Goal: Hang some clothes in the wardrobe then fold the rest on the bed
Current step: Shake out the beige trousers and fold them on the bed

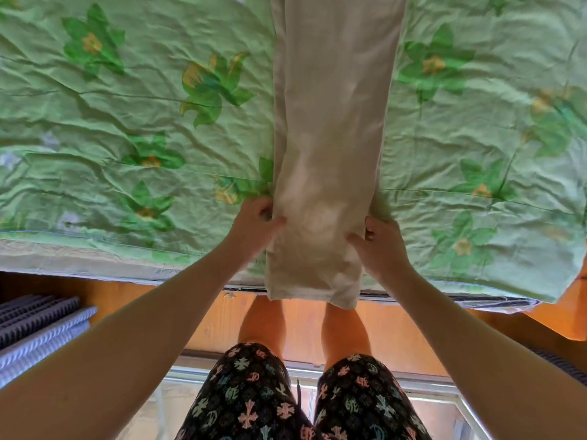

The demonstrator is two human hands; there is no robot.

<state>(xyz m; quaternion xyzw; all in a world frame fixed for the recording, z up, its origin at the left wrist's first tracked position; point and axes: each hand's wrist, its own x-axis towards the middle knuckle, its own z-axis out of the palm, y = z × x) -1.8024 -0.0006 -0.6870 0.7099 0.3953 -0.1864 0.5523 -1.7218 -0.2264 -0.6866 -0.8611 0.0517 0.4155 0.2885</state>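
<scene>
Beige trousers (330, 122) lie stretched lengthwise on the bed, folded into one long strip, their near end hanging over the bed's edge. My left hand (254, 227) pinches the strip's left edge near that end, thumb on top. On the opposite edge, at the same height, my right hand (381, 246) grips the cloth with fingers curled under it. The far end of the trousers runs out of the top of the view.
A wrinkled green bedspread (143, 122) with flower prints covers the bed. The orange wooden bed frame (206, 319) runs below it, against my legs. A grey ribbed mat (38, 325) lies on the floor at the left.
</scene>
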